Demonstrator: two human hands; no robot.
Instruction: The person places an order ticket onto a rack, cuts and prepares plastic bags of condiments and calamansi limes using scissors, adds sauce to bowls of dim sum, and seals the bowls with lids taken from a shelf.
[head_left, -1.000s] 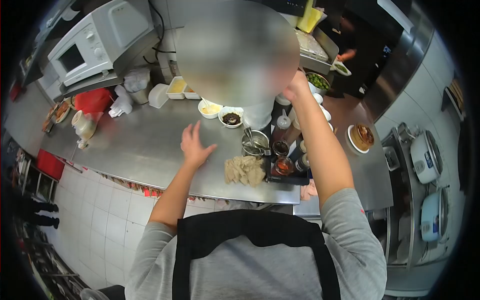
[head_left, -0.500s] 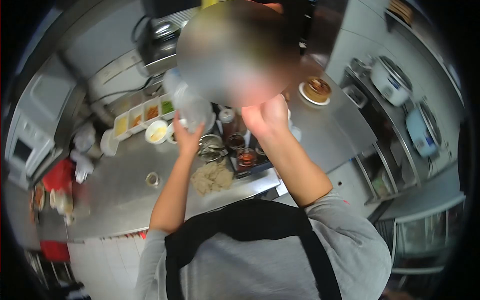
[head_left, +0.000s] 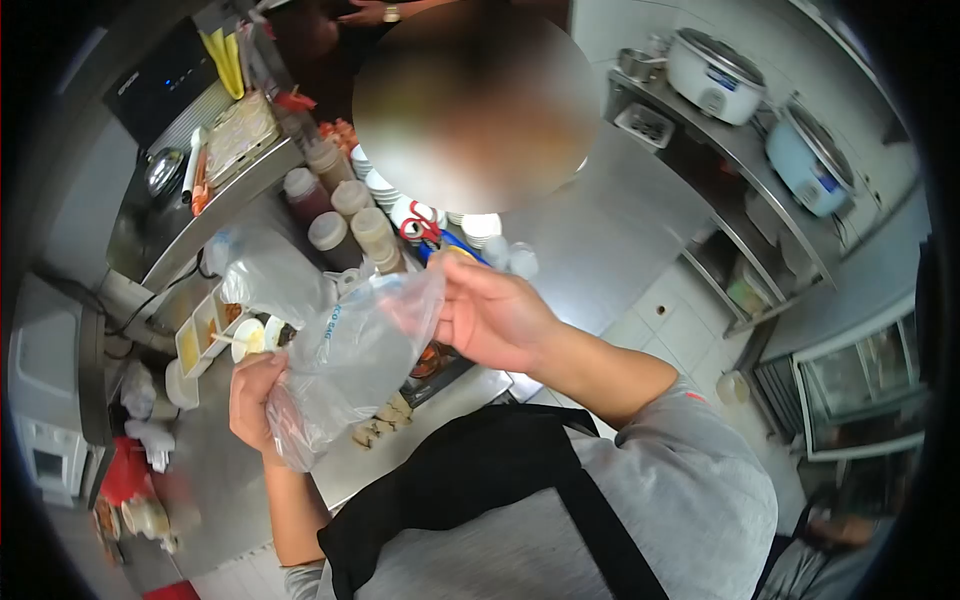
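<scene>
A clear plastic bag (head_left: 355, 350) with blue lettering is stretched between my two hands above the counter. My left hand (head_left: 258, 395) is closed on its lower left side. At the upper right edge, my right hand (head_left: 495, 310) holds the bag with thumb and fingers. Behind it lies a second mass of clear plastic bags (head_left: 265, 275). A small white bowl (head_left: 250, 340) with yellow contents sits just beyond my left hand. Partly hidden under the bag are a jar with reddish contents (head_left: 428, 362) and a crumpled beige cloth (head_left: 385, 420).
Several squeeze bottles (head_left: 350, 205) and red-handled scissors (head_left: 420, 222) stand beyond the bag. Ingredient trays (head_left: 190, 345) are at left. Rice cookers (head_left: 715, 75) rest on the right shelf. Another person's hand (head_left: 365, 14) shows at the top. A blurred oval hides the upper middle.
My right hand has come down from the blurred area and now grips the bag. My left hand has moved left and nearer, closing on the bag. The camera view has shifted.
</scene>
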